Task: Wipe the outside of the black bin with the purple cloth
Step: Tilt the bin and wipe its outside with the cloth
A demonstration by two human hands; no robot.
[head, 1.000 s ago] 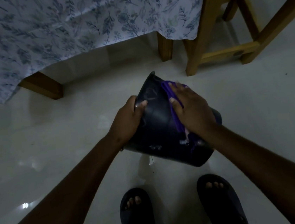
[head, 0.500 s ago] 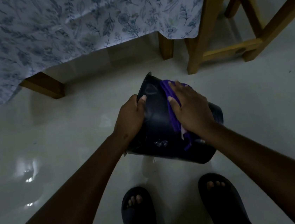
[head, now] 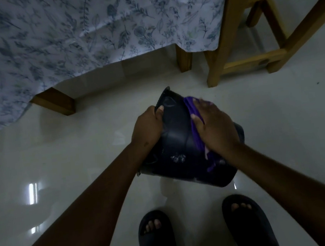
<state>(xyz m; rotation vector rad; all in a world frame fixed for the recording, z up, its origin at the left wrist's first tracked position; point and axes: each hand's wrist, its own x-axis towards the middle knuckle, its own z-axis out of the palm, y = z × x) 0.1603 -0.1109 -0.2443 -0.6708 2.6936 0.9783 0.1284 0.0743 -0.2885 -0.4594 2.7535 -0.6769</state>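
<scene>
My left hand (head: 147, 128) grips the tilted bin (head: 177, 141) by its side, my right hand (head: 216, 131) flat, pressing the cloth (head: 198, 141) on its outer wall, bin over the floor (head: 80, 152) before my feet

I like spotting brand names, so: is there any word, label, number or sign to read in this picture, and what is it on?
No text can be read anywhere.
Bin: a small pale mark on its side, too blurred to read; I cannot tell whether it is lettering.
Tablecloth: leaf print only, no words.
Cloth: nothing written that shows.
</scene>
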